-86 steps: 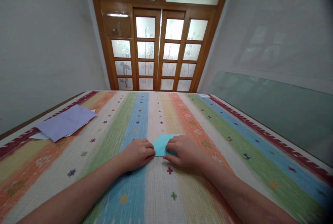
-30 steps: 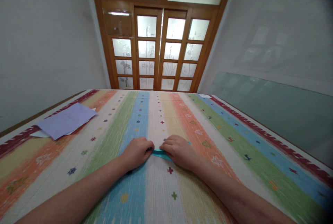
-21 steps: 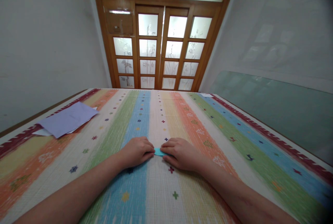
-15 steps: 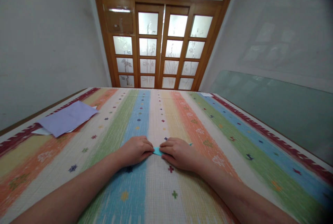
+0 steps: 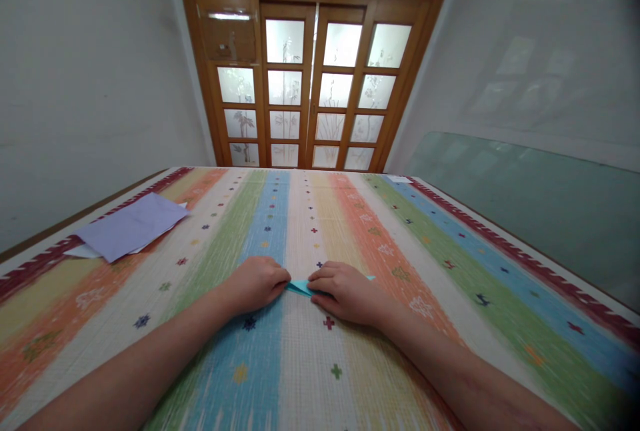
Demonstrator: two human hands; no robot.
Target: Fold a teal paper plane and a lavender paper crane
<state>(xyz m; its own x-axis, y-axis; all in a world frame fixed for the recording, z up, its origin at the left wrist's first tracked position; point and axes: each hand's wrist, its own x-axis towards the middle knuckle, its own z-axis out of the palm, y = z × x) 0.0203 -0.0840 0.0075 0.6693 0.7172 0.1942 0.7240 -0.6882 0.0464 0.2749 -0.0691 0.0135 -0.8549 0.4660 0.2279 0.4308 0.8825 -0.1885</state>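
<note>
my left forearm slants in from the near left corner, and my left hand (image 5: 259, 284) lies low over the desk (image 5: 305, 377), a little left of the middle. the back of it faces up, the knuckles are rounded, and the fingers are curled in, with thumb and forefinger pinched narrow on the left end of the turquoise paper (image 5: 299, 287). the wrist is nearly straight, in line with the forearm.

my right forearm slants in from the near right corner, and my right hand (image 5: 345, 291) is arched over the right part of the same paper, back up. its fingers lie together, pointing left, with the thumb tucked on the near side, so the grip is narrow about the folded piece. what the palm does underneath is hidden from me.

the two hands are near each other but apart, and the turquoise paper bridges the gap, thin and folded, sloping slightly nearer toward the right. a small tip of it pokes out past the far side of my right hand.

well off to the left, a purple sheet (image 5: 133, 225) lies on the desk over a white sheet (image 5: 83, 250). at the far end stands a wooden door (image 5: 309, 87).
</note>
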